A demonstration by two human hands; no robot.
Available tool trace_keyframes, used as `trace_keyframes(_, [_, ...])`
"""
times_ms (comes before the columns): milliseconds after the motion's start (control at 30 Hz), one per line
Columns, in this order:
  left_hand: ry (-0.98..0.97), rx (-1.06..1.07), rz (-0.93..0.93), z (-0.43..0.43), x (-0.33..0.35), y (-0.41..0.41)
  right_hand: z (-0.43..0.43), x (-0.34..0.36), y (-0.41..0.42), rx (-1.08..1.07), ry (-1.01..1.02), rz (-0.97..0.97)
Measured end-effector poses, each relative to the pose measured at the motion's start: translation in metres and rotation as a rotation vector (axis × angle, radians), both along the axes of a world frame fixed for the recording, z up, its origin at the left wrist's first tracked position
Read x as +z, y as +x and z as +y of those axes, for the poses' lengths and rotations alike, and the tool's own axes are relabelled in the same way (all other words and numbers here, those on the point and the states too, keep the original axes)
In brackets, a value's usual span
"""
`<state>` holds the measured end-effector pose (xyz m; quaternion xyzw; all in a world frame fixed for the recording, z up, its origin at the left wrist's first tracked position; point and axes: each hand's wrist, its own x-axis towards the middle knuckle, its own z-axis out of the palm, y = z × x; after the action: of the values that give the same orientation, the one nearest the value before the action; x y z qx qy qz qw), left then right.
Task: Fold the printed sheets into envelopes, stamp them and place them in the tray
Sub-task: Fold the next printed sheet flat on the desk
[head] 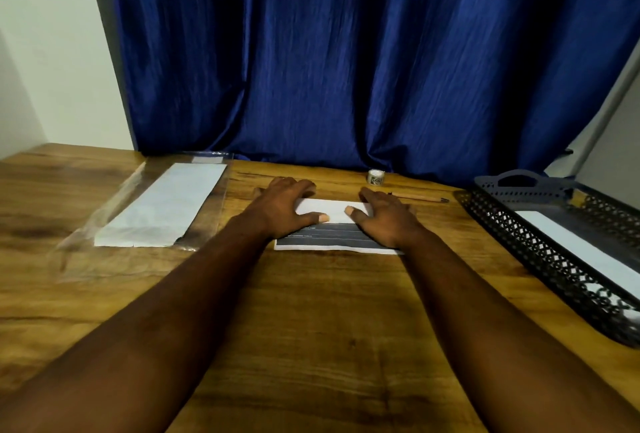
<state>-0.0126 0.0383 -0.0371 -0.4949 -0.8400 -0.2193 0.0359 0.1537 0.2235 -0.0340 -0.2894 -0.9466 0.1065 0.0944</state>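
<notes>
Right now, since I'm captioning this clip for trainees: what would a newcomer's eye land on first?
First, the left hand and right hand pressing flat on a half-folded printed sheet mid-table. Behind hangs a deep blue curtain; a black lattice tray holding white paper sits at the right.

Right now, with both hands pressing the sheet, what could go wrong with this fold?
1. The left hand and right hand press only the ends of the sheet; its white flap is free in the middle, so the crease may come out uneven.
2. The sheet lies loose on the table and might slide, skewing the fold.
3. The pencil and stamp lie close behind the right hand; a wider sweep could knock them.
</notes>
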Motion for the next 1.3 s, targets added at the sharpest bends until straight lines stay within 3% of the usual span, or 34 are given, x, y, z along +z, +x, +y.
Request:
trace_keyframes(300, [0.216,-0.035,0.059,0.004,0.003,0.002,-0.005,0.007,0.007,0.118,0.026,0.111])
trace_keyframes(467, [0.473,-0.090,0.203,0.003,0.017,0.010,-0.006,0.014,0.010,0.161,0.135,0.331])
trace_keyframes(600, [0.581,-0.120,0.255,-0.001,0.027,0.018,-0.016,0.028,0.010,0.115,0.267,0.370])
trace_keyframes(733, [0.393,-0.100,0.221,-0.004,0.025,0.018,-0.008,0.025,0.010,0.157,0.401,0.397])
trace_keyframes(833, [0.176,-0.129,0.082,-0.003,0.012,0.014,-0.002,0.019,0.009,0.141,0.327,0.306])
trace_keyframes(1000, [0.156,-0.139,0.019,-0.004,0.008,0.010,-0.003,0.014,0.008,0.130,0.109,0.112])
trace_keyframes(1300, [0.121,-0.074,0.061,0.008,-0.005,0.005,-0.032,0.007,-0.017,0.141,0.085,0.148])
